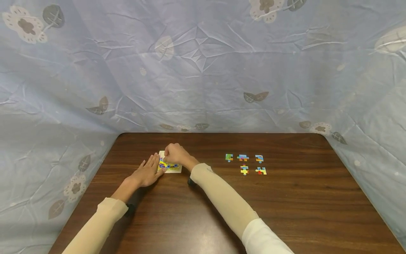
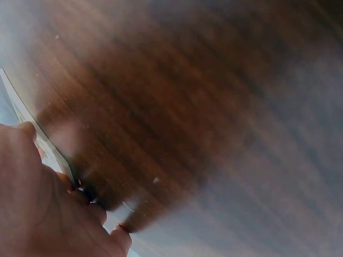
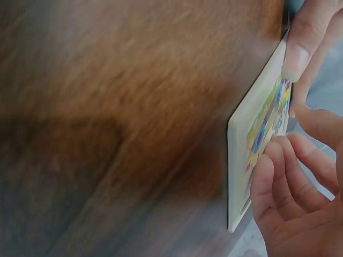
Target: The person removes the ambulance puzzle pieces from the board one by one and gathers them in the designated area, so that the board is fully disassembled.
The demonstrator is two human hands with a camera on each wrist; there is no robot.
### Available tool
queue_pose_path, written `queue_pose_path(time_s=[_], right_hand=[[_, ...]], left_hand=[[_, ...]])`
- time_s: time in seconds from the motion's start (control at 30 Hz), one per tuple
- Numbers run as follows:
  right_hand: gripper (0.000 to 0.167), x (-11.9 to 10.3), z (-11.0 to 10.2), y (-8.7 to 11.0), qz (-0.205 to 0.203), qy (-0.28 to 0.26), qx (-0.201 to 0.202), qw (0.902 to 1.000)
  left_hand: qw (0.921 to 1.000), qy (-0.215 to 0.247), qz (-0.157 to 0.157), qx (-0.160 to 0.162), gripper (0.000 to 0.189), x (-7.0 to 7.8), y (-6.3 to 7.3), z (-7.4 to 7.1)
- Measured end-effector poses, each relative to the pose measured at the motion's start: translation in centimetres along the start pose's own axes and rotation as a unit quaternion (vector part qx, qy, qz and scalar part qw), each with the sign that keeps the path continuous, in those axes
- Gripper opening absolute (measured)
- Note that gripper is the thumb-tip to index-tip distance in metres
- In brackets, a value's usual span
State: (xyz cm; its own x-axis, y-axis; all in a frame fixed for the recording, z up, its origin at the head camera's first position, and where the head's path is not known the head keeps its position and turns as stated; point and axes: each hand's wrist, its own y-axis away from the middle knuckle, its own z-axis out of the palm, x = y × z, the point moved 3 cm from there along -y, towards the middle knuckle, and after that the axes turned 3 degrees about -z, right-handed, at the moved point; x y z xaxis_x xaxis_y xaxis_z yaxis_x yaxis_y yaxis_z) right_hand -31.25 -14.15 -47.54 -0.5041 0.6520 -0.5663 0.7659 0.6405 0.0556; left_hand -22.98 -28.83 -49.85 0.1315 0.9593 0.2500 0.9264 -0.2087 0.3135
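Note:
A small cream-bordered puzzle board (image 1: 175,171) with a colourful picture lies on the table at left of centre. My left hand (image 1: 146,174) rests on its left side, fingers stretched out, thumb along the near edge. Over the board's far part is my right hand (image 1: 177,155), its fingers bent down to the surface. In the right wrist view, the curled fingertips (image 3: 262,174) touch the picture area of the board (image 3: 234,160). Whether a piece sits between those fingers and the thumb is hidden. The left wrist view shows my left hand (image 2: 48,203) at the board's edge.
Several loose jigsaw pieces lie spread in two rows right of the board, among them a green one (image 1: 229,157), a blue one (image 1: 259,158) and a yellow one (image 1: 244,170). The brown wooden table (image 1: 301,190) is bordered by a patterned cloth curtain (image 1: 203,88).

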Motion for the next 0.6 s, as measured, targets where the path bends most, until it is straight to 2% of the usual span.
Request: queue_pose_path(time_s=[0.23, 0.6], right_hand=[[0.02, -0.3, 0.6, -0.1, 0.007, 0.012, -0.013, 0.9998], [0.022, -0.4, 1.0, -0.1, 0.027, 0.03, -0.007, 0.9992]], left_hand=[[0.9998, 0.02, 0.001, -0.005, 0.087, -0.8, -0.6, 0.4], [0.9993, 0.028, -0.024, -0.011, 0.078, 0.4, 0.2, 0.0]])
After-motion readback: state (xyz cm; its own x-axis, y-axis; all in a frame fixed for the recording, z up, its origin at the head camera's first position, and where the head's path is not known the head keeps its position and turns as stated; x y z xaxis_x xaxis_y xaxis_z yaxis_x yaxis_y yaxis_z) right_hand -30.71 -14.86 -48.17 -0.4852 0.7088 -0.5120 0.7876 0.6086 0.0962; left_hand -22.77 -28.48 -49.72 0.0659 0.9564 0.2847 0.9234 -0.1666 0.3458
